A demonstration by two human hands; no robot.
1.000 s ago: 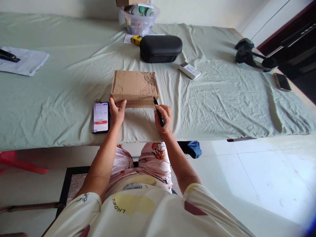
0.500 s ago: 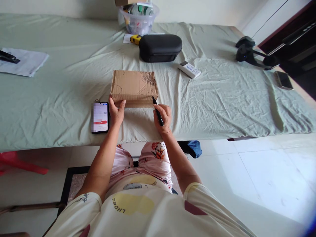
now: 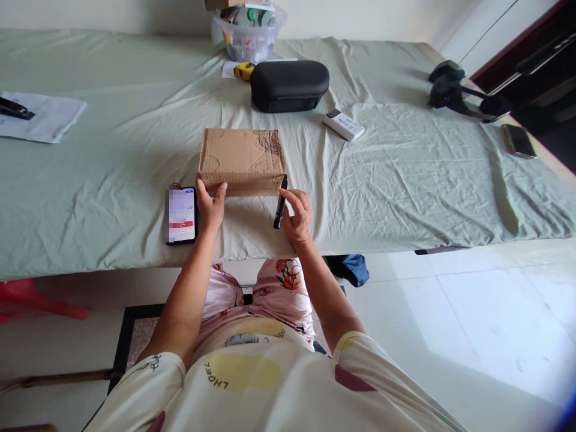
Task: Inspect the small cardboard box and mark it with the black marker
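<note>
A brown cardboard box (image 3: 238, 153) lies on the cloth-covered table, with dark scribbled curves at its top right and a fainter arc at the left. My left hand (image 3: 211, 206) grips the box's near left corner, its thumb against the front side. In my right hand (image 3: 297, 214) is a black marker (image 3: 280, 207), held between thumb and fingers. The marker's upper end is at the box's near right corner; whether it touches I cannot tell. Just left of my left hand lies a phone (image 3: 181, 215) with its screen lit.
Behind the box sit a black case (image 3: 290, 87), a yellow tape measure (image 3: 244, 71) and a white box-shaped item (image 3: 344, 125). A clear plastic tub (image 3: 249, 41) stands at the back. Papers (image 3: 49, 117) lie left; a black headset-like device (image 3: 463, 96) and dark phone-like object (image 3: 517, 141) lie right.
The marker has swung in my right hand: its lower end has moved left and it now stands nearly upright in view. My left hand stays on the box. The view has shifted slightly.
</note>
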